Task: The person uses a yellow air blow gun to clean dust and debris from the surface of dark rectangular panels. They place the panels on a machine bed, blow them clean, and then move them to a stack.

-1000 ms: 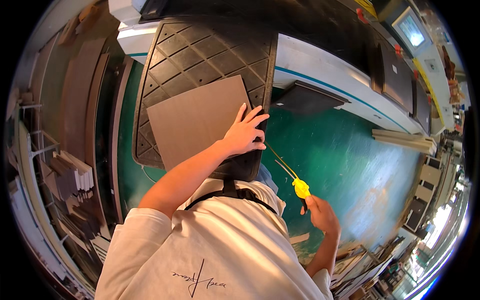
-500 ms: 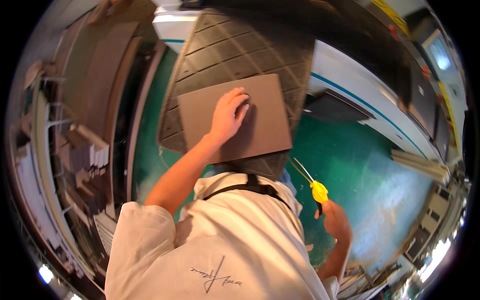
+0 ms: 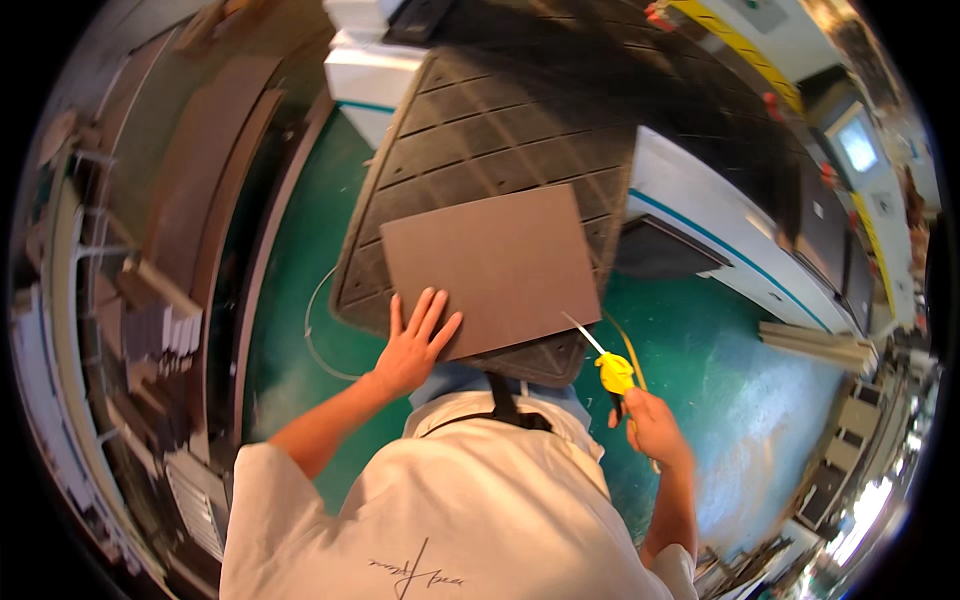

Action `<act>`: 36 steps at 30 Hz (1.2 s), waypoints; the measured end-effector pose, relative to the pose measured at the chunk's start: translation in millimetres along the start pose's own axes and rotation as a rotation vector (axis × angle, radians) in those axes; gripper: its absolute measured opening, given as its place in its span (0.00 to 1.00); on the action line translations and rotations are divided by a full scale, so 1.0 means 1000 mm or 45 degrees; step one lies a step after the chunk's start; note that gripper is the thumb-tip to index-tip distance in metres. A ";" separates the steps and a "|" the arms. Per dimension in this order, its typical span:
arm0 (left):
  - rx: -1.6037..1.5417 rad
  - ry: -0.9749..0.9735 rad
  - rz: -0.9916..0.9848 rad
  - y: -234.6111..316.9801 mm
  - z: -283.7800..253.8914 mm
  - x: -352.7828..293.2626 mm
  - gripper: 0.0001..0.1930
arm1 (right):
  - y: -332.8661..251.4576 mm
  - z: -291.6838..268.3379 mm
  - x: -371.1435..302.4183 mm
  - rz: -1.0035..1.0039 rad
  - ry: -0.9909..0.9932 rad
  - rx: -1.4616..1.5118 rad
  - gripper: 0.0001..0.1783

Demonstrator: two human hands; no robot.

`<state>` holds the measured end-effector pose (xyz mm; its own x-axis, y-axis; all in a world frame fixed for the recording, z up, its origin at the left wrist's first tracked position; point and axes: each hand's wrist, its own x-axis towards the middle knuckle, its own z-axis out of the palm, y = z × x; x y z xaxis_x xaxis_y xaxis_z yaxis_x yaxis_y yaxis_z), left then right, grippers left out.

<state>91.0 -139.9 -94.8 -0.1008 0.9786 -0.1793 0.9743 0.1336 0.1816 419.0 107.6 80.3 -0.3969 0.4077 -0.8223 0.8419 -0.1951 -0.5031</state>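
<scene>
A flat brown rectangular panel [image 3: 490, 260] lies at a slight angle on the near part of a dark, grooved worktable [image 3: 450, 120]. My left hand [image 3: 408, 345] rests at the panel's near left corner, fingers spread over its edge. In my right hand [image 3: 652, 425], to the right of the table's near end, is a yellow air blow gun [image 3: 614, 373] with a black trigger. Its thin metal nozzle points up and left, with the tip over the panel's near right corner.
A yellow hose [image 3: 634, 352] runs beside the blow gun. White machine housing [image 3: 700, 200] with a teal stripe curves along the right of the table. At left stand long brown boards [image 3: 205, 150] and stacked cut pieces [image 3: 165, 330]. More strips [image 3: 815, 345] lie on the green floor at right.
My left hand has slid from the panel's middle back to its near left corner. My right hand has brought the blow gun up and left, its nozzle now over the panel's edge.
</scene>
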 end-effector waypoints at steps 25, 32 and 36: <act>-1.110 0.767 -1.044 -0.023 -0.040 0.135 0.27 | 0.011 -0.183 0.104 -0.547 -0.363 -0.430 0.31; -0.499 0.630 -1.140 0.106 0.015 0.158 0.54 | -0.041 -0.228 0.197 -0.733 0.403 -0.733 0.33; -0.493 0.498 -1.138 0.136 0.019 0.162 0.63 | -0.100 -0.212 0.224 -0.808 0.305 -0.715 0.35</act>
<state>210.8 33.8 -117.2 -0.8771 0.4723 -0.0878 0.3891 0.8057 0.4466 323.6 407.9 2.3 -0.8168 0.4786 -0.3223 0.5687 0.5737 -0.5894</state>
